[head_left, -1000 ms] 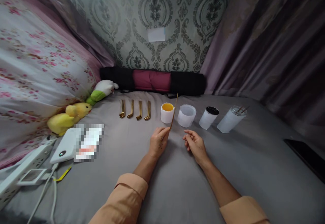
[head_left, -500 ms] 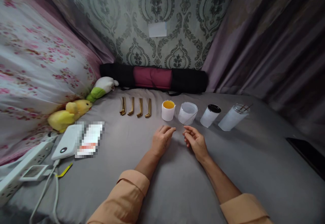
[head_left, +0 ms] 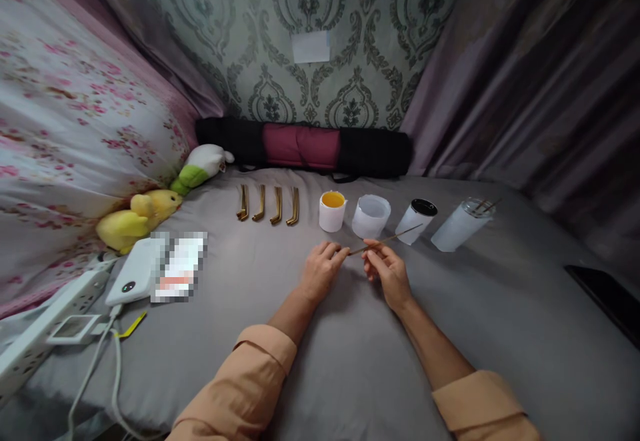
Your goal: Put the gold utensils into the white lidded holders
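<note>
Between my two hands a thin brown stick (head_left: 407,230) slants up to the right, its far end passing in front of the black-topped cylinder. My left hand (head_left: 321,271) pinches its left end between the fingertips. My right hand (head_left: 390,278) has thumb and fingers closed round it a little further along. Just beyond my hands stand a white-wrapped cup with a yellow inside (head_left: 332,217), a wider whitish cup (head_left: 371,218), a white cylinder with a black top (head_left: 414,222) and a white-wrapped clear jar (head_left: 457,226) with several thin sticks in it.
Several gold-coloured bent bundles (head_left: 277,205) lie in a row on the grey sheet (head_left: 240,274). To the left are plush toys (head_left: 135,221), a white power bank (head_left: 137,271) and a power strip (head_left: 45,328). A black-and-maroon roll (head_left: 300,146) lies along the wall; a dark flat device (head_left: 605,301) is at right.
The stick has swung from steep to a shallower slant, its far end now further right. My left fingertips have come onto its left end. The view has tilted slightly.
</note>
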`<act>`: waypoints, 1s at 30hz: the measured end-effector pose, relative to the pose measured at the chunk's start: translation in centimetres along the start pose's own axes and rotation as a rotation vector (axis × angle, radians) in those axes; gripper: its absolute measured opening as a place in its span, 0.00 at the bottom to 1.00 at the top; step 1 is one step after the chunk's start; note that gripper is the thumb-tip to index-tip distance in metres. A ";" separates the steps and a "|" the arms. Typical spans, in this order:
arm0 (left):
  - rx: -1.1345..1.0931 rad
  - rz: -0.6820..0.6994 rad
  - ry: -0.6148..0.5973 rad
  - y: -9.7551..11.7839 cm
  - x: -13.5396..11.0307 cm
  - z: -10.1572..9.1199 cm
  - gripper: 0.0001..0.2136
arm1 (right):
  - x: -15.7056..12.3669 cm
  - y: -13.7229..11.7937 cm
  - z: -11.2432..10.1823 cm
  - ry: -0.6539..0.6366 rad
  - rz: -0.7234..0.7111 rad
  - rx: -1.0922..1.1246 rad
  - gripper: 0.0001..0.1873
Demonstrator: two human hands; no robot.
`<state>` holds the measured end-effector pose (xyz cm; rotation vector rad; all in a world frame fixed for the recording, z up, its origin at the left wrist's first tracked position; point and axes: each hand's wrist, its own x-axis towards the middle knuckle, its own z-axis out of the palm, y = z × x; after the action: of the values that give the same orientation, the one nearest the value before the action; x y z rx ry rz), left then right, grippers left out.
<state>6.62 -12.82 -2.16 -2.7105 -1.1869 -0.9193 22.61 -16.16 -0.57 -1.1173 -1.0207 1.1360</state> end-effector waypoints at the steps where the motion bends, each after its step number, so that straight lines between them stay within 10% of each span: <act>1: 0.005 0.002 -0.001 0.0 0.0 0.0 0.14 | 0.0 0.1 0.0 0.002 0.005 0.009 0.17; 22: -0.389 -0.170 0.120 0.0 0.2 0.9 0.11 | 0.4 0.5 -0.1 0.092 0.040 0.052 0.17; 30: -0.905 -0.598 0.089 0.4 0.7 0.8 0.13 | 0.5 0.6 -0.3 0.172 0.032 0.033 0.18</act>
<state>7.71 -12.44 -2.36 -2.8285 -1.9912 -2.0536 22.89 -15.64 -1.14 -1.1869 -0.8506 1.0584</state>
